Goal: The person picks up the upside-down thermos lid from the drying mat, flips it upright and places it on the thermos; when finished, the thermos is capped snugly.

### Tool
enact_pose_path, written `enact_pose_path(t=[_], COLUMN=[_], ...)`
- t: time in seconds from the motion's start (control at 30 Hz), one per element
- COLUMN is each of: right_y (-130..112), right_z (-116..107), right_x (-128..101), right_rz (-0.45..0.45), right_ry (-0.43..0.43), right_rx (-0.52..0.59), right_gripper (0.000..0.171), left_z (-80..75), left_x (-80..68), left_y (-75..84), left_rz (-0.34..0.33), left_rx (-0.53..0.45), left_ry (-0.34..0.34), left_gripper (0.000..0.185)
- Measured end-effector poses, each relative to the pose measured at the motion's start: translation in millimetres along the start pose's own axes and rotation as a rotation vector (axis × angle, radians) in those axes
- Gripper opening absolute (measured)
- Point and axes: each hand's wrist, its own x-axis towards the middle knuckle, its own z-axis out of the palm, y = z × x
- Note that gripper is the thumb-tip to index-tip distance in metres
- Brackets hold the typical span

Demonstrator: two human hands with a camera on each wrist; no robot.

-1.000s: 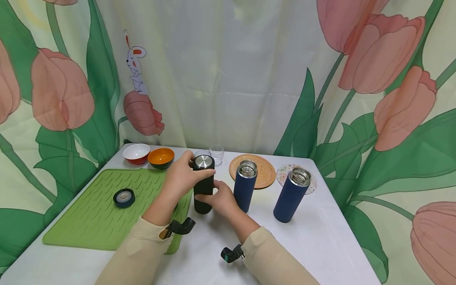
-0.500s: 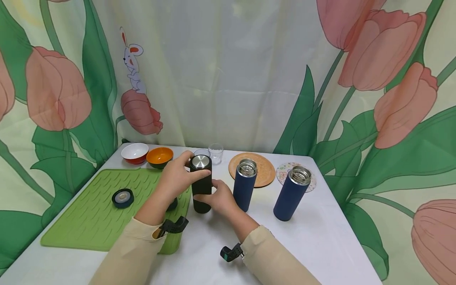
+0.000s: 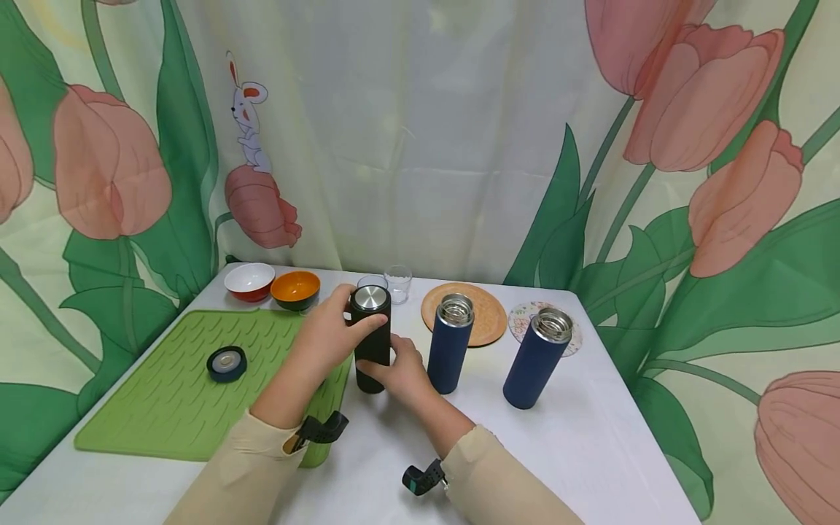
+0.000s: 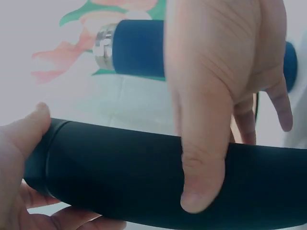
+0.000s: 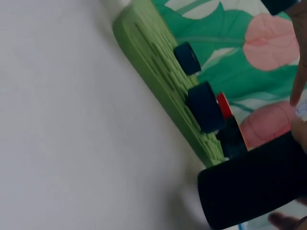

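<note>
A black vacuum flask with a shiny steel disc on top stands upright on the white table. My left hand grips its upper end, thumb across the near side and fingers behind. Lower down, my right hand holds the body from the right, its thumb lying on the black wall in the left wrist view. Just right of that hand is a navy flask with a bare steel neck. A second lidless navy flask stands farther right. One dark lid lies on the green mat; another lid shows in the right wrist view.
The green ridged mat covers the table's left side. Behind it are a white-and-red bowl and an orange bowl. Clear glasses, a round wooden board and a patterned round mat stand or lie toward the back.
Both hands keep their hold on the black flask. The flask and left hand have shifted very slightly left; the view has also moved a little.
</note>
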Motion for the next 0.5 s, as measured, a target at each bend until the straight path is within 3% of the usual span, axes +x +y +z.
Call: enact_pose_path(t=[0.17,0.27,0.4,0.5], right_y=[-3,-7,-7,-4], right_z=[-6,-18,-40,-57], right_x=[-20,-39,-62,-76], right_rz=[0.037,0.107,0.091,0.061], right_ry=[-0.047,-0.106,-0.232,-0.328], right_rx=[0.001,-0.045,-0.118,-0.127], right_gripper=[0.077,0.090,0.077,0.062], left_z=[5.2,2.2,-11.3,-30.6], left_x=[-8.3,-19.1,-34.2,-39.5], left_y=[-7.9,-17.5,-38.6,-62.7], left_rz=[-0.007,-0.013,0.016,-0.002], left_rx=[0.012,0.050,0.119,0.185], left_ry=[-0.031,-0.044,-0.024,-0.006], left_gripper=[0.076,0.066,0.050,0.052])
